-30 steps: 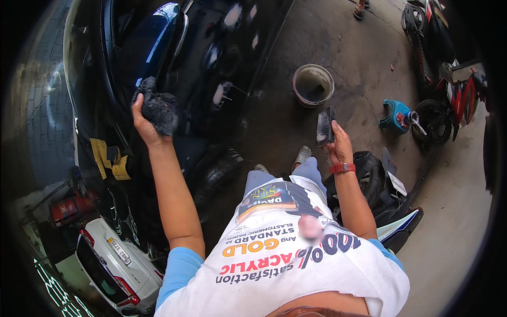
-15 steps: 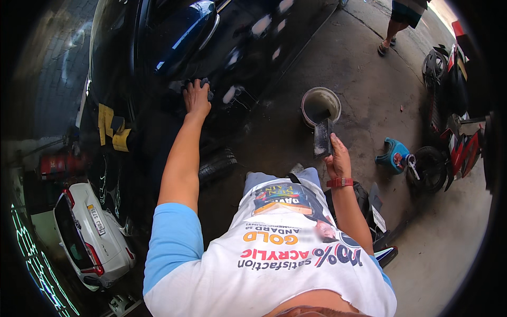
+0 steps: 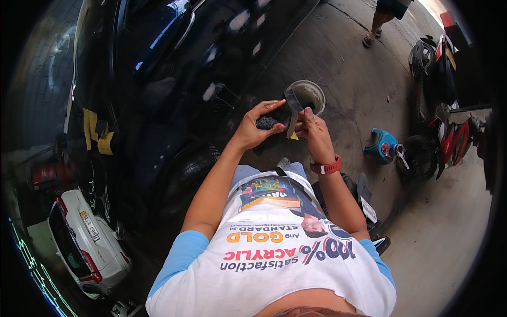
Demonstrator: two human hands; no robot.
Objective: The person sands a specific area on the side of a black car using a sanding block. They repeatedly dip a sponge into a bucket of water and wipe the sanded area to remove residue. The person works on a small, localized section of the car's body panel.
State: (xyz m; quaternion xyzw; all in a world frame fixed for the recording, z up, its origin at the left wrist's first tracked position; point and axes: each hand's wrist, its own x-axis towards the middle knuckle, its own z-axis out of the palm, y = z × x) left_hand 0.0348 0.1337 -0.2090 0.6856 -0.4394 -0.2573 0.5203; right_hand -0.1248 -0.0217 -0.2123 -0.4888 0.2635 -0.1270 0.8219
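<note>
In front of my chest, above the floor near the dark car, my two hands meet. My left hand curls around a dark, crumpled, wet-looking cloth or sponge. Its fingertips reach the top edge of a dark flat sanding block. My right hand pinches that block from the other side, with a yellowish strip, apparently sandpaper, hanging at its lower end. Just beyond the block stands a round pale bucket. Pale patches mark the car's dark panel.
Right of me on the concrete sit a teal container and red-and-black motorcycles. A person's legs stand at the far right. Yellow sheets lie on the car at left. A white vehicle is at lower left.
My left hand has left the car panel and come right, bringing the dark cloth or sponge to the block. My right hand has raised and turned the block; a yellowish strip now shows.
</note>
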